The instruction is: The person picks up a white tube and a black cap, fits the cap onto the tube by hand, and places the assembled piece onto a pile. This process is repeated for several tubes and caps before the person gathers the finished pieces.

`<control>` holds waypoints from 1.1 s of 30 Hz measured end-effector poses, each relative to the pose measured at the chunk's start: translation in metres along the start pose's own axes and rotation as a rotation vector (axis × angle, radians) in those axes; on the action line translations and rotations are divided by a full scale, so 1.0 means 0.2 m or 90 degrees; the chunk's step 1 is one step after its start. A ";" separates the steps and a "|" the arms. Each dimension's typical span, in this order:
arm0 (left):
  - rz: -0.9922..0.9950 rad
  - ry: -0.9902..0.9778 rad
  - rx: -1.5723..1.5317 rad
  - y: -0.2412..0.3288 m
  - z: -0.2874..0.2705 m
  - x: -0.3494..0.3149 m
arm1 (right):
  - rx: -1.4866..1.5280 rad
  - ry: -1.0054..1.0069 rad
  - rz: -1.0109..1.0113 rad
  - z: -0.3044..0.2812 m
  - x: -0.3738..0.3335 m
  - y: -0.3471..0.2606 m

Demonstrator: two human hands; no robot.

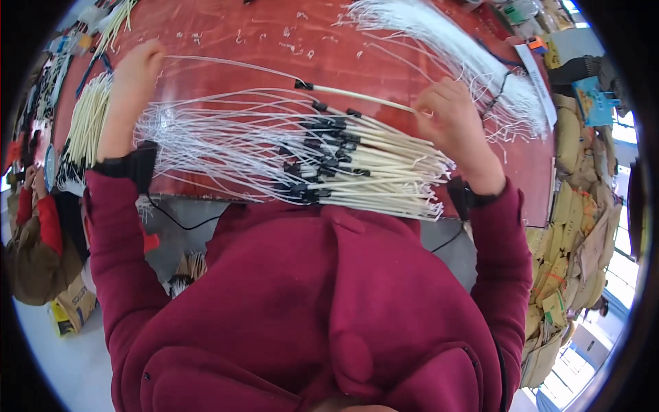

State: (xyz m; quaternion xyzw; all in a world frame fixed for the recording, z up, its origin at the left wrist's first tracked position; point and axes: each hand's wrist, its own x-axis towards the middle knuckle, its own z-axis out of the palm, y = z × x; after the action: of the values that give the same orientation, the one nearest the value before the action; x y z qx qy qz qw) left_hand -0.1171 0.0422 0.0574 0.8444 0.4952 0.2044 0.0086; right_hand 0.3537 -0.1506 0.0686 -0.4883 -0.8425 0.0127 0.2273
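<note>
Across the far side of the pile, one thin white strand (233, 63) runs to a black piece (303, 85) at the end of a slim cream tube (364, 97). My left hand (143, 63) is closed at the strand's far left end. My right hand (445, 110) pinches the tube's right end, and the whole piece is stretched between the two. Nearer to me lies a pile of like cream tubes (384, 172), with black pieces (322, 161) at their left ends and loose white strands (213, 134) fanning left. Both my wrists wear black bands.
A thick bundle of white strands (467, 55), tied with a dark cord, lies at the back right of the red table (226, 27). More cream tubes (88, 123) are heaped at the left. Stacked brown sacks (573, 233) stand right. Another person's red sleeve (48, 223) shows far left.
</note>
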 end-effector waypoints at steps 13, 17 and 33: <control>0.096 -0.106 -0.001 0.05 -0.20 -0.28 | 0.157 -0.161 0.100 -0.14 -0.26 -0.22; 0.186 -0.117 -0.113 0.59 0.14 0.13 | 0.106 -0.132 0.107 -0.11 -0.21 -0.22; 0.351 -0.193 -0.116 1.04 0.62 0.28 | -0.003 -0.079 0.177 0.03 -0.18 0.00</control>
State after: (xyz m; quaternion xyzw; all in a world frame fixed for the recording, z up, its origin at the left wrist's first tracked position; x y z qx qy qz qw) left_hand 0.1245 0.0065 0.0089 0.9633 0.2206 0.1144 0.1018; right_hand 0.3667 -0.1778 0.0497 -0.5991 -0.7791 0.0727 0.1696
